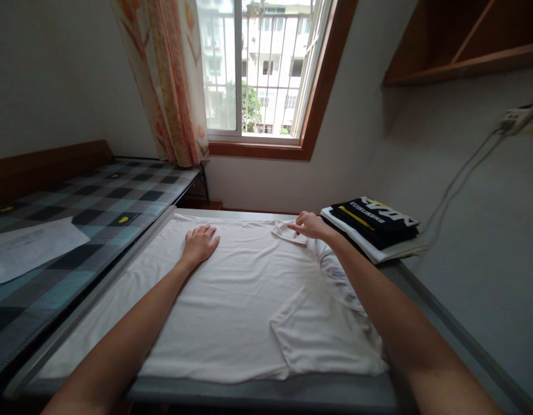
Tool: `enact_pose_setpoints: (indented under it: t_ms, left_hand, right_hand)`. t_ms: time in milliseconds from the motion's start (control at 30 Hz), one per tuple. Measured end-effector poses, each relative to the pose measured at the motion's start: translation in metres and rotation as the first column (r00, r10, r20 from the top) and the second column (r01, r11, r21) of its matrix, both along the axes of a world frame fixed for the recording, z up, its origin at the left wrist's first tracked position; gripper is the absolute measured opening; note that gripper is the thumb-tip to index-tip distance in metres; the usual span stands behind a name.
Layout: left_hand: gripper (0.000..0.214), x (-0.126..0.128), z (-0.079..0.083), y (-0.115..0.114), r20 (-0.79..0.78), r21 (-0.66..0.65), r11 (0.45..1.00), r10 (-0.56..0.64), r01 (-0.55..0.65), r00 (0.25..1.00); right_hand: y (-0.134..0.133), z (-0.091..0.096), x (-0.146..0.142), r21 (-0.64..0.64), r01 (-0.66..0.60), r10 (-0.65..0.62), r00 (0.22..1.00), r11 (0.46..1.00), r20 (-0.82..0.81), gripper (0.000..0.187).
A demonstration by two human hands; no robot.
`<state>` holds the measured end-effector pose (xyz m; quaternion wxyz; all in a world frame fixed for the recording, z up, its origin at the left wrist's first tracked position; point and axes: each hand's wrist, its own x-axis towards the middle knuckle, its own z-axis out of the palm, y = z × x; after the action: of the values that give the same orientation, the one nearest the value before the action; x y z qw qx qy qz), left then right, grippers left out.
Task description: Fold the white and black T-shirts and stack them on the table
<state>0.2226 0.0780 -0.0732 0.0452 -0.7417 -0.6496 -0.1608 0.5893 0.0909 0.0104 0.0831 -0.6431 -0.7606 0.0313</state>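
Window (270, 75): barred, framed in brown, bright with daylight, with a pale building (270, 34) and some greenery (250, 109) outside.
Curtain (175, 86): hanging at the left of the window, orange and cream, patterned with flowers.
Bed (154, 187): off to the left, covered in grey, blue and black checks, with a paper (37, 245) lying on top.
Shelf (465, 72): brown, fixed high on the right, above a socket (513, 120) with cables (461, 173) trailing down.
Table (249, 392): grey, mostly covered by a shirt (232, 300).
Shirt: white, spread flat across the table, lightly creased, with hem to the left and sleeves to the right.
Near sleeve (322, 337): lying inward over the body, opening toward the left.
Collar end: rumpled, partly hidden behind the right forearm.
Left hand (201, 245): palm down on the shirt toward the far edge, with fingers fairly straight and a little apart, holding nothing.
Right hand (312, 225): at the far sleeve (290, 233), with index finger stretched out and the others curled; cannot tell whether pinching cloth or merely touching.
Stack (374, 227): folded clothes just beyond the right hand, black with white lettering on top, white below.
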Motion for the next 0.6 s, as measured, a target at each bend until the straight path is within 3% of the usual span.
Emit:
enact_pose_setpoints:
  t_ms: [200,300,400,600]
  left_hand:
    - [0.041,-0.003,-0.003,0.002,0.006,-0.022,1.0,-0.002,0.002,1.0]
    - [0.042,-0.004,-0.003,0.002,0.002,-0.011,1.0,-0.015,0.015,1.0]
    - [0.042,-0.004,-0.002,0.001,-0.004,-0.011,1.0,-0.019,0.019,1.0]
    - [0.042,-0.004,-0.001,0.001,-0.024,-0.011,1.0,-0.024,0.024,0.999]
  right_hand:
    - [-0.007,-0.021,0.016,-0.028,0.216,-0.217,0.954,0.976,-0.208,0.019]
    - [-0.015,-0.041,0.012,-0.06,0.214,-0.222,0.948,0.975,-0.228,0.026]
    - [-0.024,-0.056,0.007,0.012,0.21,-0.203,0.958,0.978,-0.204,0.029]
    - [-0.032,-0.065,0.0,0.143,0.216,-0.192,0.967,0.966,-0.165,0.021]
